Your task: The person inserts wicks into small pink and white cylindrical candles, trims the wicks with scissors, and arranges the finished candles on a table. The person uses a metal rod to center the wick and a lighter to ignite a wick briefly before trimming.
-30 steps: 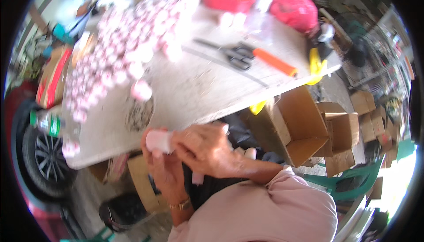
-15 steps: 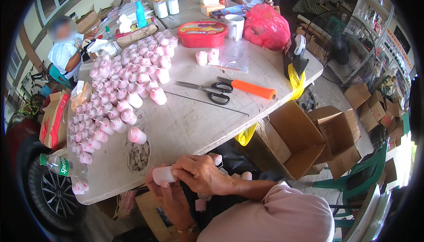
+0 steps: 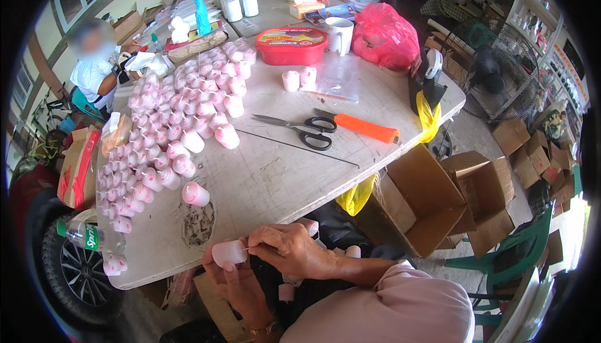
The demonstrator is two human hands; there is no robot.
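My left hand is closed around a small pale pink candle, held on its side just off the table's near edge. Pinched in the fingers of my right hand is the thin white wick at the candle's right end. More candles, partly hidden by my right arm, lie on the dark cloth in my lap; one candle shows below the wrist. A single candle stands on the tabletop ahead of my left hand, near the large group of wicked candles at the left.
Black-handled scissors, an orange-handled cutter and a thin dark rod lie on the table. Behind them are a red tub, a white mug and a pink bag. Open cardboard boxes stand at the right. Two people are across the table.
My right fingers have drawn back a little from the candle's end, and the wick now shows between them and the candle. The view has shifted slightly.
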